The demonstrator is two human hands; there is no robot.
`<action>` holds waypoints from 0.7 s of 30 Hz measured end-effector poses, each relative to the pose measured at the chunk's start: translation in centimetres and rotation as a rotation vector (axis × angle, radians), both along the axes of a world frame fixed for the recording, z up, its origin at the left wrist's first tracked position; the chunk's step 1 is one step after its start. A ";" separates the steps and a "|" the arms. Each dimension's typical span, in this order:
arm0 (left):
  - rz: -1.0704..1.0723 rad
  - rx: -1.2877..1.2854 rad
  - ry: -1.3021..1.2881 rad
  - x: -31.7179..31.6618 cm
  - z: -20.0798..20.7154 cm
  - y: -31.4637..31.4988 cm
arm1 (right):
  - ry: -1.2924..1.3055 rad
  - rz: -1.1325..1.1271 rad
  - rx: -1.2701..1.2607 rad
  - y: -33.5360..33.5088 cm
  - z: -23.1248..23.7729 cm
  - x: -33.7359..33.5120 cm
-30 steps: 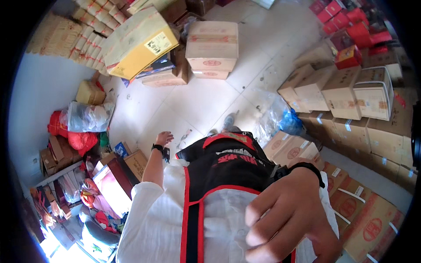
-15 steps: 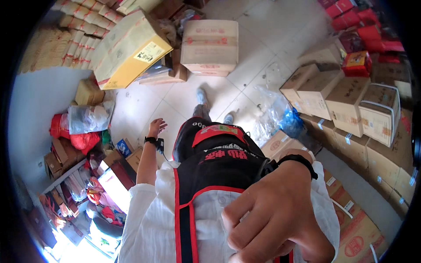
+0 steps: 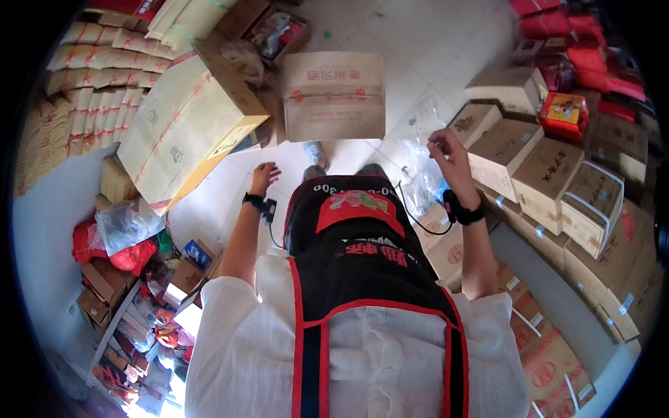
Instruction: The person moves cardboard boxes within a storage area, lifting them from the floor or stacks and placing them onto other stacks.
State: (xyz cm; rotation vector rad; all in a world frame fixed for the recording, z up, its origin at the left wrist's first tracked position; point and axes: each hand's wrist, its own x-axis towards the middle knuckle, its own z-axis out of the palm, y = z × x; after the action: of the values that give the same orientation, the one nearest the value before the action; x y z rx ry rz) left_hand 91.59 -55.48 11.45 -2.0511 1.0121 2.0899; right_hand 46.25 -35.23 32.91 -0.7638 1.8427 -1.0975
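Both my hands hang free in front of my black apron with red trim (image 3: 355,272), touching nothing that I can see. On the left, my left hand (image 3: 265,178) is open, its fingers slightly spread and nothing in it. Out to the right, my right hand (image 3: 449,157) has loosely bent fingers and shows nothing held. Straight ahead stands a closed cardboard carton (image 3: 334,101). A larger tilted carton (image 3: 185,125) is left of it, beyond my left hand. Stacked brown cartons (image 3: 547,164) lie to the right of my right hand.
Bundles of tan paper (image 3: 104,90) are piled at the far left. Clear plastic wrap (image 3: 418,167) lies on the tiled floor (image 3: 432,49). A red box (image 3: 563,115) tops the right-hand stack. Red bags (image 3: 132,254) and odds and ends crowd the left wall.
My right hand has dropped from close before my chest to out ahead on the right. The carton ahead and the tilted carton appear nearer. My left hand remains free and open.
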 end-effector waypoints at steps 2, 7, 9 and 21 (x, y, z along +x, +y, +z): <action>0.045 0.041 0.033 -4.1 -0.9 -1.3 | 0.127 0.014 0.196 1.7 -4.9 -1.5; 0.411 0.342 -0.126 -6.4 -4.5 -3.5 | 0.125 0.222 0.340 2.3 -13.8 -2.3; 0.733 0.602 -0.190 -8.5 -6.0 -4.4 | -0.248 0.077 0.311 2.2 -18.2 -3.4; 0.932 0.389 -0.030 -11.5 -10.2 -3.8 | -0.605 0.283 0.807 -14.2 -48.1 -10.9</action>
State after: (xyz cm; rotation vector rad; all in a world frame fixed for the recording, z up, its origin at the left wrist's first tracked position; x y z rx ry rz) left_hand 80.10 -59.24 1.24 -2.5520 -0.4739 2.2750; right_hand 35.35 -49.44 -15.16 -0.1642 1.4039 -0.2776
